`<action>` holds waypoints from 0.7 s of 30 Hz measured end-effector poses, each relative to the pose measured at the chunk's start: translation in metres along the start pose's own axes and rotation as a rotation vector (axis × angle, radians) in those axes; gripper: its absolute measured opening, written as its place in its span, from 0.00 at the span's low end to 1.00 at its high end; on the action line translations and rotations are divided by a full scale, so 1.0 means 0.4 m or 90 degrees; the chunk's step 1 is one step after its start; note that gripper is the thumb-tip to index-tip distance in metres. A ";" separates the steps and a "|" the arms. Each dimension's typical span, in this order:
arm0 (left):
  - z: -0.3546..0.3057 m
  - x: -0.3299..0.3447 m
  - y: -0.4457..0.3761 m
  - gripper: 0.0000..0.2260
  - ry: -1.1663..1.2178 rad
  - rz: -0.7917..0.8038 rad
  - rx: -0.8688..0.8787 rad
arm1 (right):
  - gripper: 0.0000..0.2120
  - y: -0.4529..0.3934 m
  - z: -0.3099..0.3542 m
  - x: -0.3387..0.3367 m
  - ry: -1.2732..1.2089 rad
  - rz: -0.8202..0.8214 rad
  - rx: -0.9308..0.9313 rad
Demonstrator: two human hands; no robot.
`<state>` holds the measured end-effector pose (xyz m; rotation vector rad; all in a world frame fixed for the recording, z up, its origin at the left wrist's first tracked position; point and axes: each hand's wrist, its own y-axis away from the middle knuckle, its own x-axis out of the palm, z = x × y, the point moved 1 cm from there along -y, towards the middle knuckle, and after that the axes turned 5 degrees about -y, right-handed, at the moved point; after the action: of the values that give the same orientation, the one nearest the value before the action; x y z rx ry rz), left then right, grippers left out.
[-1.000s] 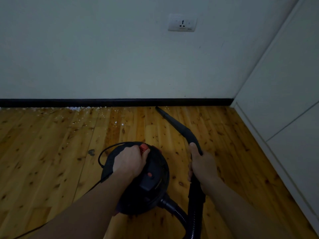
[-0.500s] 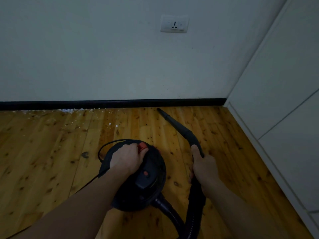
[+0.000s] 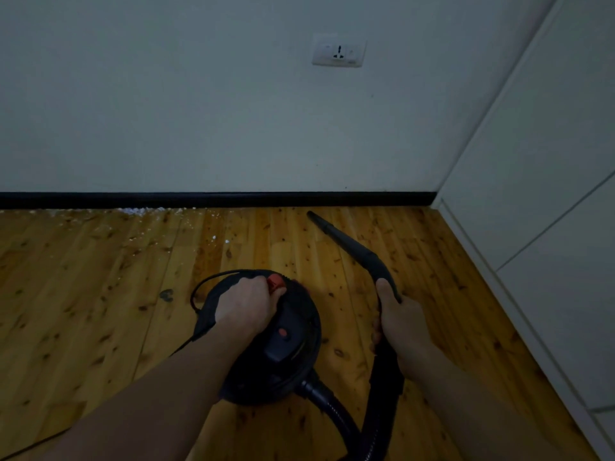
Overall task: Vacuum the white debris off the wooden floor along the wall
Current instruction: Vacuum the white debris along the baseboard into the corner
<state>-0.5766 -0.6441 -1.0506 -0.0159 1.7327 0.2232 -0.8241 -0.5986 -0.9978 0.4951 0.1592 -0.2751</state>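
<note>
A round black vacuum canister (image 3: 293, 354) stands on the wooden floor (image 3: 83, 294) in front of me. My left hand (image 3: 248, 307) grips its top handle beside a red button (image 3: 275, 283). My right hand (image 3: 401, 322) is wrapped around the black nozzle wand (image 3: 352, 247), whose tip points at the floor close to the black skirting board (image 3: 216, 198). The hose (image 3: 336, 414) curls from the canister to the wand. White debris (image 3: 139, 212) lies scattered along the wall at the left.
A white wall socket (image 3: 337, 54) sits above the skirting. White cabinet panels (image 3: 549, 201) close off the right side. The black power cord (image 3: 186, 346) runs off to the lower left across the boards.
My view has shifted a little, so the socket and corner sit further left. Both hands keep the same hold on the canister and wand.
</note>
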 end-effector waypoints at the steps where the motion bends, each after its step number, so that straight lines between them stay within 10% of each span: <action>1: 0.001 -0.001 0.003 0.21 -0.002 0.000 0.002 | 0.28 -0.001 0.003 0.005 0.002 -0.001 0.001; 21: 0.168 -0.045 0.031 0.19 0.003 -0.002 -0.087 | 0.30 0.019 0.013 0.187 0.034 0.094 -0.019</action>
<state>-0.5098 -0.6234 -1.0416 -0.1184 1.7192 0.3388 -0.7503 -0.6114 -1.0059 0.4817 0.1781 -0.1154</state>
